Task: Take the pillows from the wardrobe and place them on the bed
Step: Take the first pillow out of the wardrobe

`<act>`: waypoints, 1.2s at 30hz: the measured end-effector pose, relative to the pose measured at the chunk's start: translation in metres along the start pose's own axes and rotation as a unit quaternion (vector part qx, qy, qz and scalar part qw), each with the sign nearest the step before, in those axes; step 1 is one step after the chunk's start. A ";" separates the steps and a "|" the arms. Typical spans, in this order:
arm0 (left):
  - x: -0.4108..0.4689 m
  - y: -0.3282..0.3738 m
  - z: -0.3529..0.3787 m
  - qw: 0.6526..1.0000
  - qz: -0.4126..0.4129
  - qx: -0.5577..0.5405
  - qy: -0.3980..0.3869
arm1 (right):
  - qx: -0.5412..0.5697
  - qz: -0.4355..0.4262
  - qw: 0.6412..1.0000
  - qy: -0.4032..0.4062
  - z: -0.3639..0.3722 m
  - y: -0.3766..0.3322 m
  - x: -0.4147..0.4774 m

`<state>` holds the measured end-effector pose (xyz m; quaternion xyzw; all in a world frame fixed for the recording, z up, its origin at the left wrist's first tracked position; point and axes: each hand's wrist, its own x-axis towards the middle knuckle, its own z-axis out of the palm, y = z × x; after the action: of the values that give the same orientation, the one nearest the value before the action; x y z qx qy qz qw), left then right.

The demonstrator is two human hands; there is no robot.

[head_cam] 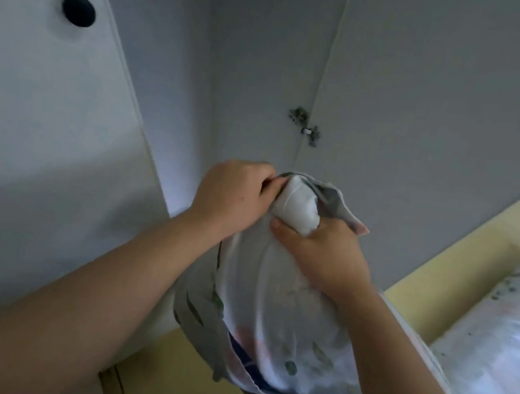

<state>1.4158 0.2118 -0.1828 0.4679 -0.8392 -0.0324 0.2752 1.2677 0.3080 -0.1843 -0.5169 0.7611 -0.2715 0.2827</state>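
A pillow (279,318) in a pale floral case with green leaves hangs upright in front of the open wardrobe (263,69). My left hand (234,196) grips the case's top edge on the left. My right hand (321,256) clutches the top right, where the white inner pillow corner (298,207) sticks out of the case. The bed (503,344), covered in matching floral bedding, lies at the right edge.
The left wardrobe door (39,123) with a round black knob (78,10) stands open at my left. The right door (441,107) is swung open, its hinge (304,124) showing. Yellowish floor (438,280) runs between wardrobe and bed.
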 end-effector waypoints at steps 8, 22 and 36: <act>0.027 0.120 0.064 0.962 0.253 0.004 -0.103 | 0.005 0.061 0.992 0.107 -0.072 0.079 -0.041; 0.086 0.278 0.116 0.782 0.510 0.346 -0.091 | -0.007 0.200 0.943 0.265 -0.157 0.149 -0.092; 0.047 0.279 0.046 0.752 0.463 0.400 -0.244 | -0.003 0.150 0.969 0.196 -0.148 0.148 -0.103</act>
<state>1.1593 0.3210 -0.1142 0.0654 -0.9283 0.3242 -0.1699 1.1006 0.4697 -0.1706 -0.3346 0.8713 -0.3195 0.1636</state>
